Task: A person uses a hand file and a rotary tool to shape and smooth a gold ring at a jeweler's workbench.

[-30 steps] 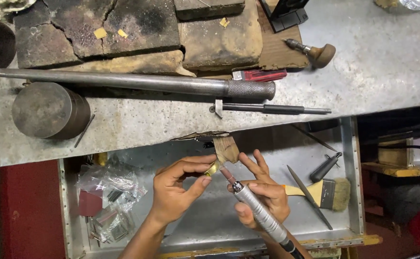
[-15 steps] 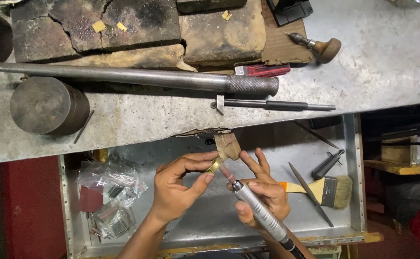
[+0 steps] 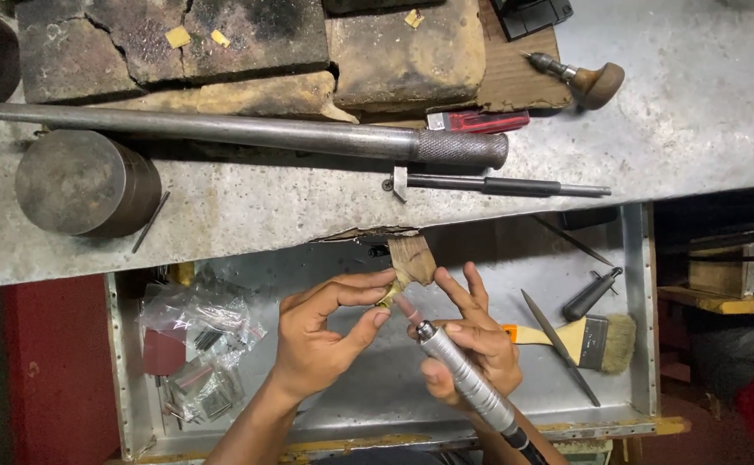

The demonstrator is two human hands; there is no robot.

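Packaging in your view: clear plastic bags only, with no labels, signs or screens.
You have a crumpled heap of small transparent bags [image 3: 200,344] at the left end of the open metal drawer [image 3: 644,344], some holding small dark parts, one lying over a dark red patch.

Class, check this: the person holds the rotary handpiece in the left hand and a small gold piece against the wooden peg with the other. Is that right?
Not quite. The head view shows the handpiece in the right hand; the left hand pinches the gold piece against the wooden peg.
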